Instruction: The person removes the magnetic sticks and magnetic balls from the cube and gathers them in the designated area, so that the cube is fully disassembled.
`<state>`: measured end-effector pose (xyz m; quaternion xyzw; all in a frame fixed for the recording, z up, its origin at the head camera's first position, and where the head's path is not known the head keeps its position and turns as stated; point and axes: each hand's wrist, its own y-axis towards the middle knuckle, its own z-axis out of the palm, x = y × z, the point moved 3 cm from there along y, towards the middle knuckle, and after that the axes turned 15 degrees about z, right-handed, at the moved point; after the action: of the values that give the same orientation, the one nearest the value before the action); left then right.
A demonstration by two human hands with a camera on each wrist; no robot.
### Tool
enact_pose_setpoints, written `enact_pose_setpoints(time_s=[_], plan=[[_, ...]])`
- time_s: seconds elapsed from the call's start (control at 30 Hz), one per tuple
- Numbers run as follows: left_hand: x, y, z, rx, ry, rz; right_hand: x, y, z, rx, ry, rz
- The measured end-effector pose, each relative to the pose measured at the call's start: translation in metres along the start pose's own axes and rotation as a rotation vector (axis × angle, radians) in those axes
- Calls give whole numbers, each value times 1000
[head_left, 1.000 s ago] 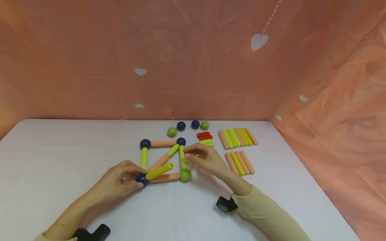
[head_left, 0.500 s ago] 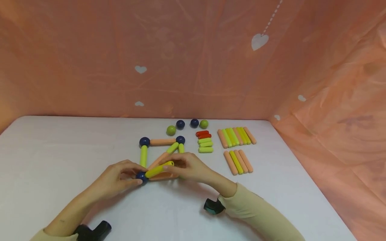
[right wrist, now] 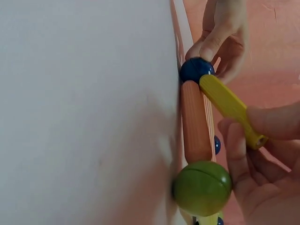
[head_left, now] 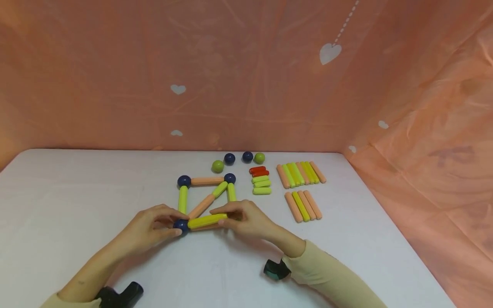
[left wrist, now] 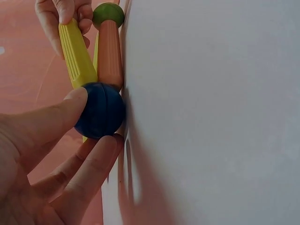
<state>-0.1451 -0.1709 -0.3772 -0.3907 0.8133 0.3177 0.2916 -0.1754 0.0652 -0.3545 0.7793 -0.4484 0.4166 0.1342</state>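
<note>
My left hand (head_left: 154, 226) pinches a dark blue ball (head_left: 181, 226) at the near left corner of a flat frame of rods and balls. From that ball a yellow rod (head_left: 204, 220) slants up over the near peach rod (right wrist: 196, 123). My right hand (head_left: 250, 220) pinches the yellow rod's far end between thumb and fingers. Below those fingers, in the right wrist view, sits a green ball (right wrist: 202, 188) at the peach rod's end; the head view hides it. A two-part diagonal, peach rod (head_left: 201, 206) and short green rod (head_left: 220, 189), crosses the frame.
Behind the frame lie loose blue balls (head_left: 247, 157) and green balls (head_left: 217, 166). To the right are short red rods (head_left: 259, 172), short green rods (head_left: 262, 191) and two rows of longer rods (head_left: 301, 174) on the white table (head_left: 96, 188). A pinkish-orange cloth (head_left: 246, 85) hangs behind.
My right hand has moved left from the frame's right side and taken the yellow rod's free end. That end has swung down and to the right. The left hand stays on the blue ball.
</note>
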Motion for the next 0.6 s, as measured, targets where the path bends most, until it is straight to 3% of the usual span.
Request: enact_pose_setpoints(time_s=[0.2,0.37,0.6], plan=[[-1,2,1,2,-3,0,-5,-2,-1,-23,97,51],[-2,5,2,-1,14,13,-11,-8,-15,-70,256,85],[1,2,1,16,43,-11,-27,-23,-29,-155,346,112]])
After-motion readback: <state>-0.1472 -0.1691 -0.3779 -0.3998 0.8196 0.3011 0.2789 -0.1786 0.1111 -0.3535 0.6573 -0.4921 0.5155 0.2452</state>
